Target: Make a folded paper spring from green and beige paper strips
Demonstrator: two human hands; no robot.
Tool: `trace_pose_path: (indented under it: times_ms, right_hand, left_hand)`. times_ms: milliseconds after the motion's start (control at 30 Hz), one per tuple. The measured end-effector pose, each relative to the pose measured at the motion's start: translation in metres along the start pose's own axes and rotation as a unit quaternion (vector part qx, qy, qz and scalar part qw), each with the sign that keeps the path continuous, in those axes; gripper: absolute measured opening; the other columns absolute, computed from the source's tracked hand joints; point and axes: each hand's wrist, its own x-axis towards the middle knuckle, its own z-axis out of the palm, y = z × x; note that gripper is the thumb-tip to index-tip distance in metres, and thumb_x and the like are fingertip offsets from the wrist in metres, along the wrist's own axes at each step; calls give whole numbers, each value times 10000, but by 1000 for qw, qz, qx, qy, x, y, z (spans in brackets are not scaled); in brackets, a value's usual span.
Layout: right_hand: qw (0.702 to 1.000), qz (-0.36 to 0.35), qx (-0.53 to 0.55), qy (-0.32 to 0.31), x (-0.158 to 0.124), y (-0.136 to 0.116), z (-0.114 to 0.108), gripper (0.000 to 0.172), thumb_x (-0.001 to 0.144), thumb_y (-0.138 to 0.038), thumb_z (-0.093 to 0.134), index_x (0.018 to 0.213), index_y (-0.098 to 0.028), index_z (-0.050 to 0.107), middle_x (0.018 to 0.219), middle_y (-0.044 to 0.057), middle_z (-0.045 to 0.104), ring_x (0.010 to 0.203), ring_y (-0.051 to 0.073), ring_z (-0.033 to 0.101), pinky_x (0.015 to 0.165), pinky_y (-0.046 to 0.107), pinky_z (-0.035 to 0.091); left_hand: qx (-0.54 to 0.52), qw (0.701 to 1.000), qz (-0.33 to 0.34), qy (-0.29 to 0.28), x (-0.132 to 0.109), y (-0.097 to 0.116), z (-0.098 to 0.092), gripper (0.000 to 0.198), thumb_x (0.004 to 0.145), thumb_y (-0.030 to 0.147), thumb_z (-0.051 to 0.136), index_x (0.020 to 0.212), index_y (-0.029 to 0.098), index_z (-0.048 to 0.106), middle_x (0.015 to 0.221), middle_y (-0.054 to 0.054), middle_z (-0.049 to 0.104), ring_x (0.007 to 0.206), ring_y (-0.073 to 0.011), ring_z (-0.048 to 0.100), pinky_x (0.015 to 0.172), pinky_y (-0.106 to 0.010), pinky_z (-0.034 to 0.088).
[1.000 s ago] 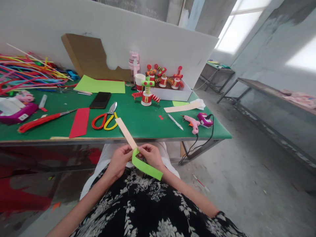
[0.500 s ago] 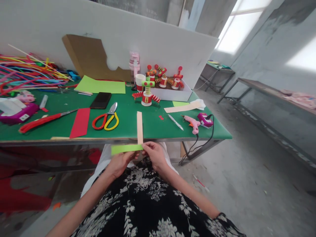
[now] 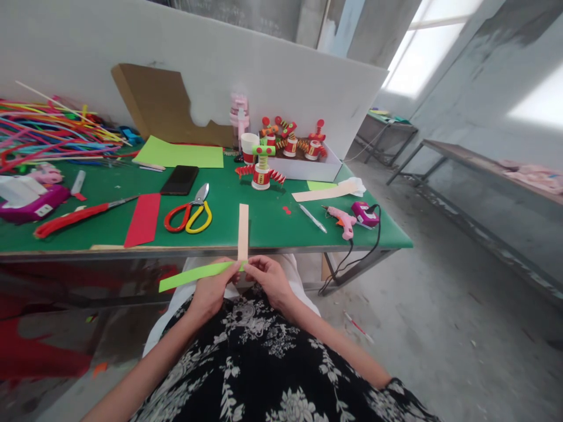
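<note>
The green table (image 3: 285, 231) stretches before the person, and on it stands a white box (image 3: 316, 170) with several small figures (image 3: 290, 146). These look complete to me, and so does the single figure (image 3: 261, 170) in front of the box, with pleated red arms and a pleated neck. The two hands work at the table edge, above the lap. The left hand (image 3: 212, 291) is nearly closed, its thumb pressing the green strip (image 3: 189, 276) against the fingers, which are partly hidden. The right hand (image 3: 271, 282) pinches with thumb and fingertips the corner where the green strip meets the pale strip (image 3: 243, 230). The pale strip points away from the person and the green one goes out to the left, about at a right angle. Their long parts show no pleats, so I judge this piece to be at an early stage, with most of its length unfolded.

About writing: the dark board (image 3: 229, 7) behind has faint marks, not readable. The purple stand (image 3: 40, 210) carries a white label, and the single figure a golden one; both are too small to read. I can read no brand.
</note>
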Motion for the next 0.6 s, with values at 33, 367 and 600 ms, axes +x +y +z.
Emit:
trace_pose_path:
  times_ms: [33, 367, 600]
  right_hand:
    - [1000, -1, 2, -5, 0, 0, 0, 243, 590, -405, 796, 697, -227, 670, 675, -30, 665, 620, 132, 568, 651, 257, 464]
    - [999, 26, 23, -26, 1, 0, -5, 240, 598, -411, 806, 673, -216, 688, 606, -48, 641, 557, 112, 548, 630, 253, 458]
    - [999, -1, 16, 35, 2, 1, -7, 256, 601, -423, 809, 652, -203, 690, 647, -20, 662, 571, 118, 556, 624, 262, 461]
  left_hand:
    - [6, 1000, 3, 4, -1, 1, 0, 327, 649, 506, 732, 558, 226, 588, 522, 42, 555, 544, -146, 493, 569, -261, 398]
    - [18, 1000, 2, -1, -3, 5, 2, 305, 635, 481, 726, 517, 229, 600, 503, 31, 559, 527, -147, 487, 543, -256, 391]
    - [19, 1000, 2, 5, -1, 1, 0, 347, 601, 505, 766, 572, 184, 637, 529, 14, 592, 538, -142, 503, 549, -255, 398]
